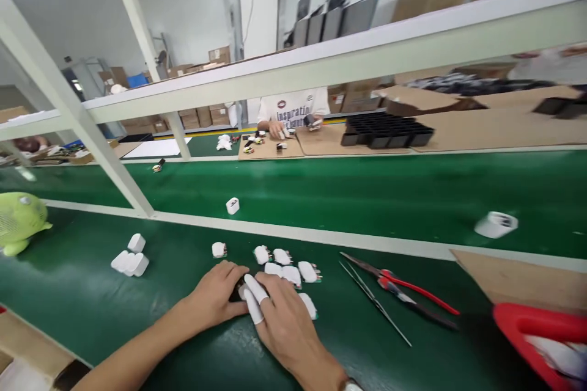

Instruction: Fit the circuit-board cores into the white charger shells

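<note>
Both my hands rest together on the green bench mat. My left hand (215,296) and my right hand (282,317) close around a small dark part (237,290) between the fingertips; white finger cots cover two right fingers. Just beyond them lie several small white plug housings (288,264), some showing metal pins. One lies under my right hand's far edge (309,304).
A stack of white housings (130,259) lies to the left, with a green fan (18,220) beyond. Red-handled pliers (403,293) and tweezers (373,300) lie to the right, near a red bin (541,330). Loose housings (496,223) ride the conveyor. A person works opposite (293,111).
</note>
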Demonstrator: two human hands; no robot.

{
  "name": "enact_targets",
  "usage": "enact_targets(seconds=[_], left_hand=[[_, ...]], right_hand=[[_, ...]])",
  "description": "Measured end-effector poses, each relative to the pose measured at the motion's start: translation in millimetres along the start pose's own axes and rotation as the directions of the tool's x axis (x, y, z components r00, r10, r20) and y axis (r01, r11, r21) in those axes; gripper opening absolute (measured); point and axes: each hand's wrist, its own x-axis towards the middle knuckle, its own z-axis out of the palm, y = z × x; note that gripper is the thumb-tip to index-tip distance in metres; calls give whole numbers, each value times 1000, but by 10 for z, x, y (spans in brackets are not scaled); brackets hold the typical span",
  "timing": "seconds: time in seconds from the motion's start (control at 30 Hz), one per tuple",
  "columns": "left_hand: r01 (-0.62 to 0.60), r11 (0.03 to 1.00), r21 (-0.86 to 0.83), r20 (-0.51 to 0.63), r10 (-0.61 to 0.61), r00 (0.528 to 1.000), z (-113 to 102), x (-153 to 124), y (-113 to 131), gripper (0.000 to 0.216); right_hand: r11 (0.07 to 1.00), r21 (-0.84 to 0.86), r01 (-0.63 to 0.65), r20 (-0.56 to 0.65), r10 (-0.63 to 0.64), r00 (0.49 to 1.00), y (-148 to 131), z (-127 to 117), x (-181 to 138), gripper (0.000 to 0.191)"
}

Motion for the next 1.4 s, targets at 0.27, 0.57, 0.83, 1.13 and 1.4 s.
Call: enact_targets(seconds=[0.27,0.57,0.83,1.13,1.4], left_hand=[[423,764,488,-497,-155,854,-1055,-1245,-1001,35],[166,973,163,-309,-110,945,-752,-1032,-869,30],[-143,989,-39,-138,136,981,-99,-317,-440,16],[96,923,-373,-45,-122,992,-162,-484,-506,74],[39,896,-442,39,-25,999,42,-408,-372,50]], right_hand=[[988,-154,-14,387,73,919,-290,167,-108,26],[988,-153,-32,373,88,924,-248,240,-235,19],[976,-217,-25,451,123,884,-298,202,-266,21],[977,51,-207,253,188,949,-191,83,-55,28],[949,239,-204,186,162,969,-182,3,-9,49]])
